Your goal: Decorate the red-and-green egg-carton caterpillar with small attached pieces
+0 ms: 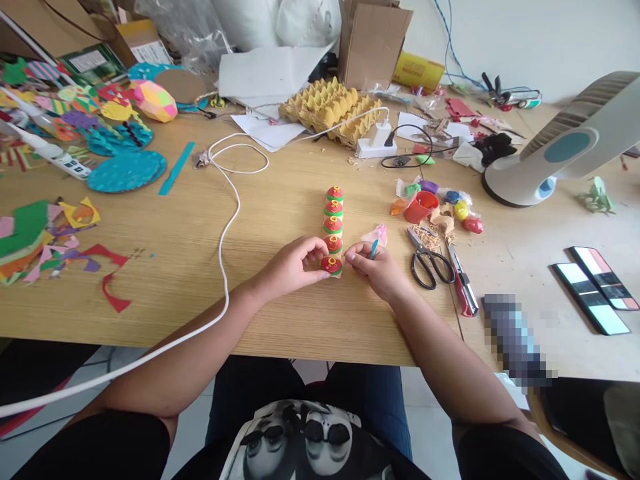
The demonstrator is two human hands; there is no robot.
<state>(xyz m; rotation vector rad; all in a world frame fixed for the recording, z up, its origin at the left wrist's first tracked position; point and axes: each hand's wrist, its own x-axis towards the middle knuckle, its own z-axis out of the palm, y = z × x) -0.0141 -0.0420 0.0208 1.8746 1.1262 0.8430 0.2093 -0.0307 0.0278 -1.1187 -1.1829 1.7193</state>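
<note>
On the table (pixel 280 220), the left hand (pixel 294 264) holds a bumpy strip (pixel 333 225) in bent fingers; the right hand (pixel 379 270) pinches a blue stick (pixel 374 249).

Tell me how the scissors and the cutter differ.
The scissors have two looped black handles, while the cutter has one long, straight body with red on it. The scissors lie nearer the right hand; the cutter lies farther out. Both rest on the table, to the right of that hand.
</note>
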